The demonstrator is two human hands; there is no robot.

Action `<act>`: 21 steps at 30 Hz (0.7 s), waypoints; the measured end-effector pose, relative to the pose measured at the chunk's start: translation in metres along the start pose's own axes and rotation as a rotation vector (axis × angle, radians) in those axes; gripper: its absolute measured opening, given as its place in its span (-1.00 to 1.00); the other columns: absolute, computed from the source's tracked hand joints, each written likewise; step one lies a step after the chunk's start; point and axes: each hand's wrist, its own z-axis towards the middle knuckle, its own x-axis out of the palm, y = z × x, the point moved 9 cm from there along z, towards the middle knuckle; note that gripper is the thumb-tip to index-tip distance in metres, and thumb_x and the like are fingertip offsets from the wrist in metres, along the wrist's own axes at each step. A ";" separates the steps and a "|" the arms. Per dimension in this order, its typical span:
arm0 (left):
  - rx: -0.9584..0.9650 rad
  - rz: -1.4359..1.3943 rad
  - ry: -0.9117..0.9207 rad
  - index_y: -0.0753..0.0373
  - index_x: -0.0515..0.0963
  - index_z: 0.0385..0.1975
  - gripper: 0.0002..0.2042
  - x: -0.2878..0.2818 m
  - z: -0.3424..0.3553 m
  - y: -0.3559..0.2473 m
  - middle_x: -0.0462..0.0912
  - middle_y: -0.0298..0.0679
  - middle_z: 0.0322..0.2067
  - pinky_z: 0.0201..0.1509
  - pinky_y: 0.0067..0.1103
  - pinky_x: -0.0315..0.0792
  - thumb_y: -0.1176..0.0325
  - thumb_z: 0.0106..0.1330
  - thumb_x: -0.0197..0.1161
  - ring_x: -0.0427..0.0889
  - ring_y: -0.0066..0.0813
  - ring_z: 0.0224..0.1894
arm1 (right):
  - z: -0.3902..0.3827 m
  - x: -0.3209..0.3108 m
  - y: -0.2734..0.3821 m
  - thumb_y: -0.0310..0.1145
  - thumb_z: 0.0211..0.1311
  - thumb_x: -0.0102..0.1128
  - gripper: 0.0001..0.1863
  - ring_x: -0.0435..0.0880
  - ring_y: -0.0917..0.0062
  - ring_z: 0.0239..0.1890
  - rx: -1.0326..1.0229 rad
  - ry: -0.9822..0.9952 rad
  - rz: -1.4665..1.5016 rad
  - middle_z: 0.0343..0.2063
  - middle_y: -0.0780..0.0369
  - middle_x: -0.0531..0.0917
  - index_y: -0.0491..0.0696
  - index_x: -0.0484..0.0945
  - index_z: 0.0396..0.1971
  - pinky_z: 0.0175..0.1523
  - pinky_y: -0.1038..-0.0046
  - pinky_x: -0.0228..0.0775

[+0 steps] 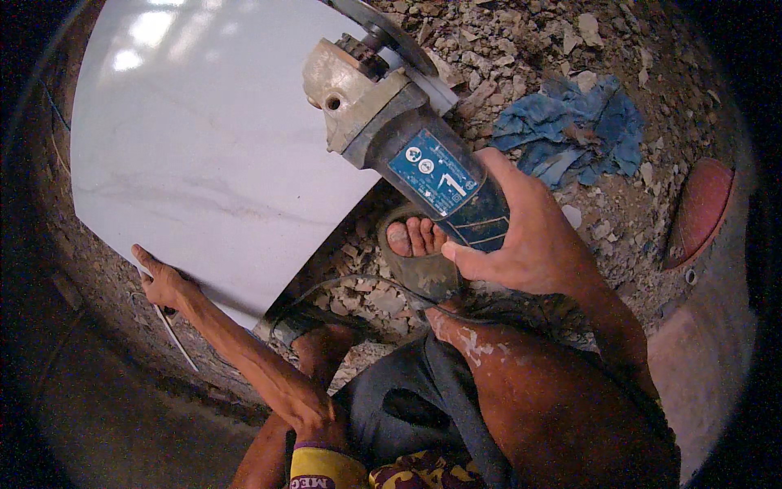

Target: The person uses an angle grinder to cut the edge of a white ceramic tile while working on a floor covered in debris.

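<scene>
Two bare hands at work. Right hand (542, 236) clenched round the rear body of an angle grinder (407, 134), which extends forward and leftward from the grip; disc (399, 34) at its far end, contact with the tile not determinable. White tile (212, 163), faintly grey-veined, lies left of the right hand and mostly ahead of the left hand (169, 292), which touches its near-left edge; whether those fingers are closed round it, I cannot tell. Thin pale rod (181, 346) just below the left hand. Crumpled blue cloth (566, 130) on rubble (521, 57), ahead of the right hand.
</scene>
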 end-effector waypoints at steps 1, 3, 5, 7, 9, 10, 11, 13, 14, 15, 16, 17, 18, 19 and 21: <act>-0.001 0.000 0.001 0.65 0.63 0.00 -0.02 0.000 -0.002 -0.001 0.83 0.13 -0.15 -0.16 -0.22 0.74 -0.48 0.33 0.46 0.82 -0.08 -0.23 | -0.001 -0.001 0.001 -0.34 0.03 0.69 -0.31 0.82 0.27 -0.11 -0.006 -0.009 0.003 -0.16 0.04 0.75 -0.12 0.50 0.15 0.06 0.19 0.65; -0.001 -0.005 0.019 0.64 0.64 -0.04 -0.02 0.002 -0.005 -0.003 0.83 0.14 -0.16 -0.15 -0.21 0.73 -0.50 0.33 0.45 0.81 -0.08 -0.24 | -0.001 -0.001 0.001 -0.34 0.03 0.69 -0.31 0.81 0.27 -0.11 0.027 -0.001 0.004 -0.16 0.04 0.75 -0.12 0.51 0.15 0.07 0.19 0.64; 0.005 0.040 0.006 0.63 0.64 -0.06 -0.01 0.001 -0.001 -0.001 0.83 0.14 -0.17 -0.14 -0.20 0.73 -0.52 0.32 0.44 0.81 -0.07 -0.24 | -0.002 0.000 -0.003 -0.34 0.03 0.69 -0.32 0.81 0.27 -0.10 0.060 0.010 0.007 -0.16 0.04 0.75 -0.12 0.51 0.14 0.08 0.19 0.64; 0.010 0.083 -0.008 0.62 0.65 -0.09 -0.01 -0.001 0.001 -0.001 0.83 0.15 -0.18 -0.14 -0.18 0.73 -0.53 0.31 0.43 0.81 -0.05 -0.25 | -0.002 0.000 -0.003 -0.34 0.04 0.68 -0.32 0.81 0.27 -0.10 0.017 0.004 -0.007 -0.16 0.04 0.74 -0.12 0.51 0.14 0.09 0.20 0.63; 0.010 0.065 -0.028 0.62 0.65 -0.12 0.00 -0.003 0.000 -0.002 0.83 0.16 -0.19 -0.11 -0.17 0.73 -0.56 0.29 0.42 0.81 -0.02 -0.25 | -0.002 -0.001 -0.001 -0.35 0.04 0.68 -0.33 0.80 0.27 -0.10 0.023 0.002 -0.002 -0.16 0.04 0.74 -0.12 0.51 0.14 0.09 0.20 0.63; 0.009 0.066 -0.027 0.62 0.65 -0.12 0.00 -0.003 -0.001 -0.002 0.83 0.16 -0.19 -0.11 -0.17 0.73 -0.56 0.29 0.42 0.81 -0.02 -0.25 | -0.003 -0.001 -0.002 -0.35 0.04 0.68 -0.33 0.80 0.27 -0.10 0.031 0.000 0.002 -0.16 0.04 0.73 -0.12 0.51 0.14 0.09 0.20 0.63; 0.004 0.066 -0.019 0.62 0.65 -0.12 0.01 -0.002 -0.002 -0.002 0.83 0.17 -0.19 -0.10 -0.18 0.73 -0.57 0.28 0.43 0.81 -0.01 -0.24 | -0.002 0.000 -0.003 -0.35 0.04 0.68 -0.33 0.80 0.27 -0.10 0.033 0.000 0.002 -0.16 0.04 0.73 -0.12 0.51 0.14 0.09 0.20 0.63; -0.002 0.065 -0.010 0.62 0.65 -0.12 0.02 -0.001 -0.002 -0.001 0.83 0.18 -0.19 -0.09 -0.18 0.74 -0.57 0.27 0.43 0.82 0.00 -0.24 | -0.003 0.001 -0.007 -0.35 0.04 0.68 -0.33 0.80 0.27 -0.10 0.044 0.010 -0.007 -0.16 0.04 0.73 -0.12 0.51 0.14 0.08 0.21 0.63; -0.002 0.074 -0.002 0.64 0.66 -0.09 0.04 0.000 0.000 0.000 0.83 0.19 -0.17 -0.09 -0.18 0.74 -0.58 0.26 0.43 0.82 0.01 -0.23 | -0.003 0.000 -0.007 -0.35 0.04 0.68 -0.33 0.80 0.27 -0.10 0.045 0.009 -0.007 -0.16 0.04 0.73 -0.12 0.51 0.14 0.08 0.21 0.63; -0.002 0.084 0.005 0.65 0.66 -0.06 0.06 0.001 0.002 0.002 0.83 0.21 -0.16 -0.08 -0.18 0.74 -0.59 0.25 0.43 0.83 0.02 -0.22 | -0.004 0.000 -0.006 -0.35 0.05 0.68 -0.33 0.80 0.27 -0.10 0.040 0.006 -0.007 -0.16 0.04 0.73 -0.12 0.51 0.14 0.08 0.21 0.63; -0.001 0.084 0.004 0.65 0.66 -0.06 0.06 0.002 0.004 0.003 0.83 0.21 -0.16 -0.08 -0.18 0.74 -0.59 0.25 0.43 0.83 0.02 -0.22 | -0.004 0.000 -0.004 -0.35 0.05 0.68 -0.33 0.80 0.27 -0.09 0.033 0.006 -0.004 -0.16 0.04 0.73 -0.12 0.51 0.14 0.08 0.21 0.63; 0.006 0.072 -0.029 0.63 0.69 -0.13 0.01 0.000 0.005 0.005 0.84 0.16 -0.19 -0.09 -0.16 0.69 -0.57 0.29 0.41 0.79 -0.01 -0.25 | -0.004 0.000 -0.004 -0.35 0.05 0.68 -0.33 0.80 0.27 -0.09 0.032 0.006 -0.003 -0.16 0.04 0.73 -0.12 0.51 0.14 0.08 0.21 0.63; 0.014 0.060 -0.063 0.60 0.71 -0.19 -0.03 -0.002 0.007 0.006 0.84 0.12 -0.22 -0.10 -0.14 0.65 -0.55 0.33 0.39 0.75 -0.03 -0.28 | -0.004 0.000 -0.004 -0.35 0.04 0.68 -0.33 0.80 0.26 -0.09 0.036 0.012 0.005 -0.16 0.04 0.73 -0.12 0.51 0.14 0.08 0.20 0.63; 0.013 0.060 -0.061 0.60 0.71 -0.19 -0.03 -0.001 0.007 0.007 0.84 0.12 -0.22 -0.10 -0.14 0.65 -0.55 0.33 0.39 0.75 -0.03 -0.28 | -0.005 0.000 -0.004 -0.35 0.04 0.68 -0.32 0.80 0.25 -0.09 0.043 0.015 0.010 -0.16 0.04 0.73 -0.12 0.51 0.14 0.08 0.19 0.62; 0.028 0.097 -0.071 0.57 0.71 -0.27 -0.05 -0.001 0.008 0.007 0.83 0.10 -0.28 -0.13 -0.14 0.64 -0.55 0.33 0.39 0.73 -0.06 -0.31 | -0.006 -0.001 -0.006 -0.34 0.03 0.69 -0.31 0.80 0.23 -0.09 0.030 -0.007 -0.023 -0.15 0.03 0.73 -0.12 0.51 0.15 0.09 0.18 0.62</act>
